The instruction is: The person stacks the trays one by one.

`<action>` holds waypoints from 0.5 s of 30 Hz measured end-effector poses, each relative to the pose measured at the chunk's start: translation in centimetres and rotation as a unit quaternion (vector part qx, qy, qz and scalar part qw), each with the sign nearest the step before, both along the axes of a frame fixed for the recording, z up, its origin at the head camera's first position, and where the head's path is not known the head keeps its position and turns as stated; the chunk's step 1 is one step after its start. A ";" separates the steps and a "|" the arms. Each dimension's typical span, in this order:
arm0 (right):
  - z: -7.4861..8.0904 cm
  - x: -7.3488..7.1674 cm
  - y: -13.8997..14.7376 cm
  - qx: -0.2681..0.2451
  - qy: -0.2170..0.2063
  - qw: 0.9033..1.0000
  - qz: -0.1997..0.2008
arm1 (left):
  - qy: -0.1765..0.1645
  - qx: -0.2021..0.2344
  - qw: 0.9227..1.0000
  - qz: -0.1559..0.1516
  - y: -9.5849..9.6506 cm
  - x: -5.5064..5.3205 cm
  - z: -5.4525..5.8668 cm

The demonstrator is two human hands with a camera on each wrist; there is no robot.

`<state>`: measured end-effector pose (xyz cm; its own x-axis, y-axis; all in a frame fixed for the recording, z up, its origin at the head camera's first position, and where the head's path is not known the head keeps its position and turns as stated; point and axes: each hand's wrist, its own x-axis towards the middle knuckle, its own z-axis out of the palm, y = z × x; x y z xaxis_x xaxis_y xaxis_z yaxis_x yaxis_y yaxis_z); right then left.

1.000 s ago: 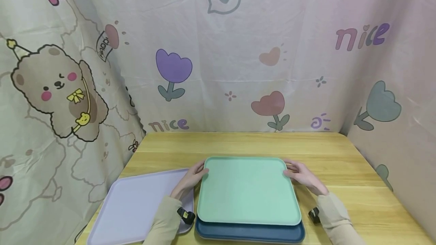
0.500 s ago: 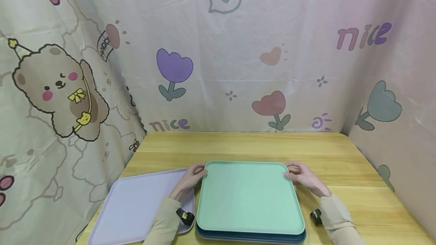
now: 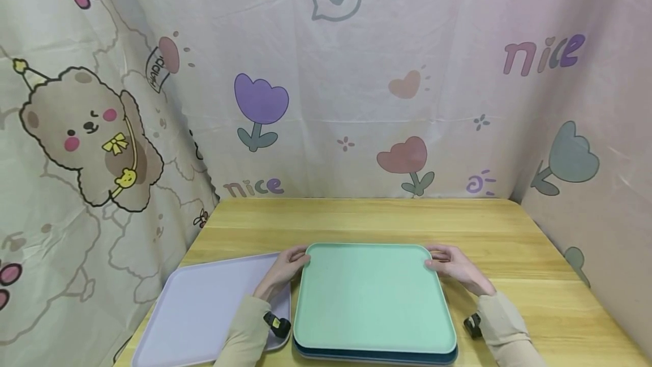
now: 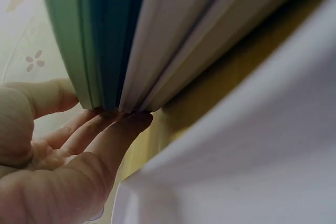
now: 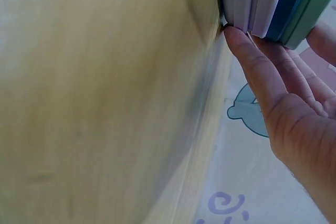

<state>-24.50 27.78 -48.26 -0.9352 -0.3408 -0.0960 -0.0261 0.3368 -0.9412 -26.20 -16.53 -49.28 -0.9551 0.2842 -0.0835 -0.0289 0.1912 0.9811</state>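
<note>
A mint green tray [image 3: 374, 299] lies on top of a stack, with a dark blue tray [image 3: 377, 354] showing as a strip under its near edge. The wrist views reveal two pale trays below these, one a pale lavender tray [image 5: 268, 3], the lowest a greyish pale tray [image 5: 236, 1]. My left hand [image 3: 282, 269] holds the far left corner, thumb at the green rim and fingertips against the stacked edges. At the far right corner my right hand [image 3: 457, 268] does the same, its fingers [image 5: 260, 66] reaching down to the lowest tray's side.
Left of the stack, a separate lavender tray [image 3: 209, 304] lies on the wooden table [image 3: 367, 217], partly under my left forearm. Printed curtains [image 3: 336, 72] hang behind the table and along both sides. A black wrist camera [image 3: 277, 324] sits at my left sleeve.
The green tray has come down and toward me, covering most of the blue tray's front strip. Both hands have moved slightly nearer with it; over the last half second little differs.
</note>
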 end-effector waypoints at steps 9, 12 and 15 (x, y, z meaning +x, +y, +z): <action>-0.1 0.2 0.0 0.010 0.003 1.000 -0.006 | -0.009 0.014 1.000 -0.008 -0.2 -0.2 -0.2; -0.2 0.1 0.0 0.004 0.001 1.000 -0.007 | -0.007 0.016 1.000 -0.015 -0.3 -0.2 -0.3; -0.3 0.1 -0.1 0.004 0.004 1.000 -0.006 | -0.005 0.012 1.000 -0.016 -0.4 -0.2 -0.4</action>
<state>-24.36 27.71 -48.54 -0.9402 -0.3285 -0.0904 -0.0300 0.3442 -0.9384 -26.37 -16.92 -49.66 -0.9446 0.3168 -0.0858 -0.0330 0.1682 0.9852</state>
